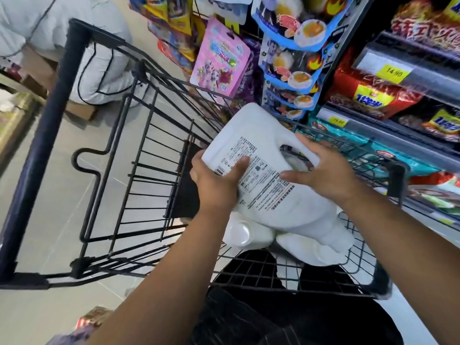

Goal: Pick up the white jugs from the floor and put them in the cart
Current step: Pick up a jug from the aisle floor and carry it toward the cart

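held jug over the basket, both hands on it, not yet set down

finding: the held jug point(254, 125) lies flat, label face up, above the right half of the cart point(74, 58). its long axis runs from your near right to your far left, slanted across the basket. which end carries the cap cannot be told.

grip: your right hand point(321, 170) is wrapped round the handle loop on the jug's right side, fingers curled over the top and thumb laid on the label. your left hand point(219, 180) cups the left edge, thumb pressed on the label and fingers hidden beneath. both are closed firmly on the jug, so it sits between your hands, with the right hand the further forward of the two.

below: the lower jugs point(249, 239) already lie in the basket directly under the near end of the load, seemingly touching it.

assessment: the lowering turns on that overlap. the open wire floor lies to the left and ahead, away from the shelf point(398, 125), so you would likely need to carry the far end that way to seat it flat rather than stacked.
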Motion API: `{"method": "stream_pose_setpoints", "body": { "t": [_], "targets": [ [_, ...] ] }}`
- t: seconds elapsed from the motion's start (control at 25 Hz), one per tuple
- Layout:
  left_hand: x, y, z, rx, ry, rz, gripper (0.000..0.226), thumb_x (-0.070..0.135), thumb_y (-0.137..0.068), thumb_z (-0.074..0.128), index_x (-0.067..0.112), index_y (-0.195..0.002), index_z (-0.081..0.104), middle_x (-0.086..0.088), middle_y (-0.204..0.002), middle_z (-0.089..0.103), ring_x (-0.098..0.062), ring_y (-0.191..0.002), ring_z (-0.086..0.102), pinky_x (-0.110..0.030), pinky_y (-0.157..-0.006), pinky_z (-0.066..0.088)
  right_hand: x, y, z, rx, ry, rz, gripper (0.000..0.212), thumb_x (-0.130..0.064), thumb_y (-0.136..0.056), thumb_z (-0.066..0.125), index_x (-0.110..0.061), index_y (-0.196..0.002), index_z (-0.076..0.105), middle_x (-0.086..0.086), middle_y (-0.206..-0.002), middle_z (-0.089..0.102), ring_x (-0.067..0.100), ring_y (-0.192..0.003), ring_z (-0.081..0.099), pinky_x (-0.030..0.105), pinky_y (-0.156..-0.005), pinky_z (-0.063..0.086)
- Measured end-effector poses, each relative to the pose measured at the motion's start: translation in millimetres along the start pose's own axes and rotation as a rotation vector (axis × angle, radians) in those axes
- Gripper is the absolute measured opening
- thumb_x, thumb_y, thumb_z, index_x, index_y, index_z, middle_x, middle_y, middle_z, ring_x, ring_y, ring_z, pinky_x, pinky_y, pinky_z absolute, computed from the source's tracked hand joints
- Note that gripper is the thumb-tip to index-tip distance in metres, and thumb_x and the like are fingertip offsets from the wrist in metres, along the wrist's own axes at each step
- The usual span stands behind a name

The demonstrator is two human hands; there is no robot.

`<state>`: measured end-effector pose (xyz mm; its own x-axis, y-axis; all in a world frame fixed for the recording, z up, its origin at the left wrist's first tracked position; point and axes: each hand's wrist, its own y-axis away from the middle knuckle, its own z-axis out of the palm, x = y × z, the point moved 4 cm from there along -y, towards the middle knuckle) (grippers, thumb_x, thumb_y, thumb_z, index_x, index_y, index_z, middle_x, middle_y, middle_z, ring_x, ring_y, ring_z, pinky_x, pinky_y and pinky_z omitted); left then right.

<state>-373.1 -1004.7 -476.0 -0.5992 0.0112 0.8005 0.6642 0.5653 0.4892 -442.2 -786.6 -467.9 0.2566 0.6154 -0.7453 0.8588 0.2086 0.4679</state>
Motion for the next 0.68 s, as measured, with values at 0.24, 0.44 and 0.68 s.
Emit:
{"method": "stream_pose_setpoints", "body": {
  "t": [0.24, 0.44, 0.68],
  "targets": [
    [6, 2, -3, -0.052, -0.159, 0.033, 0.088, 0.046, -0.071, 0.083, 0.027, -0.139, 0.030, -0.003, -0.133, 0.029, -0.001, -0.097, 0.045, -0.044, -0.091, 0.056, 2, 3, 1, 0.007, 0.069, -0.035, 0.107, -0.062, -0.050, 0.075, -0.036, -0.146, 0.036, -0.005, -0.141, 0.037, 0.012, -0.132, 0.036, 0.019, -0.101, 0.025],
    [17, 10, -5, -0.048, -0.314, 0.154, 0.094, 0.047, -0.069, 0.084, 0.030, -0.144, 0.030, -0.004, -0.144, 0.026, -0.026, -0.130, 0.036, -0.050, -0.108, 0.041, 0, 11, -6, 0.051, 0.013, -0.027, 0.106, -0.057, -0.055, 0.079, -0.041, -0.147, 0.030, -0.009, -0.134, 0.032, 0.002, -0.124, 0.031, 0.020, -0.105, 0.023],
    [59, 41, 5, -0.106, -0.351, 0.489, 0.082, 0.038, -0.076, 0.081, 0.017, -0.143, 0.038, -0.008, -0.145, 0.034, -0.021, -0.137, 0.032, -0.029, -0.113, 0.026, 4, 48, -35, 0.199, -0.035, -0.030, 0.103, -0.062, -0.057, 0.074, -0.043, -0.147, 0.027, -0.004, -0.140, 0.035, 0.017, -0.124, 0.045, 0.032, -0.104, 0.038]
  ]
}}
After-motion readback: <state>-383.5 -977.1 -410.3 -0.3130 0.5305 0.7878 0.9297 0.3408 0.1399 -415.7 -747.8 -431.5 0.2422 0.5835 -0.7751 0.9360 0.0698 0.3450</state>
